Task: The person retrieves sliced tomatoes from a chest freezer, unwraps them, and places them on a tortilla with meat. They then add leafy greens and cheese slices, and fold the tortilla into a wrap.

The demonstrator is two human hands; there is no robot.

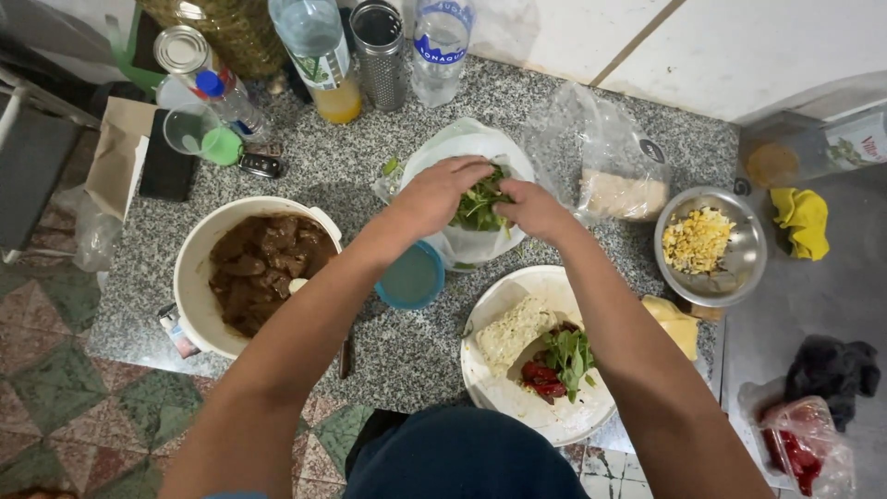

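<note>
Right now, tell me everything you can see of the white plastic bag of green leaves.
The thin white plastic bag sits open on the speckled granite counter, its crinkled rim folded outward. Loose dark green leaves fill its mouth. The left hand and right hand both reach into the leaves. A round teal lid lies against its lower left edge.

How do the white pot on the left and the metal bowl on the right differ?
The white pot is larger and deeper; the metal bowl is smaller and shallow. The white pot holds brown chunks in dark sauce; the metal bowl holds a dry yellow-white crumble. The pot is matte white, the bowl shiny steel. Both are round, open and untouched by either hand.
</note>
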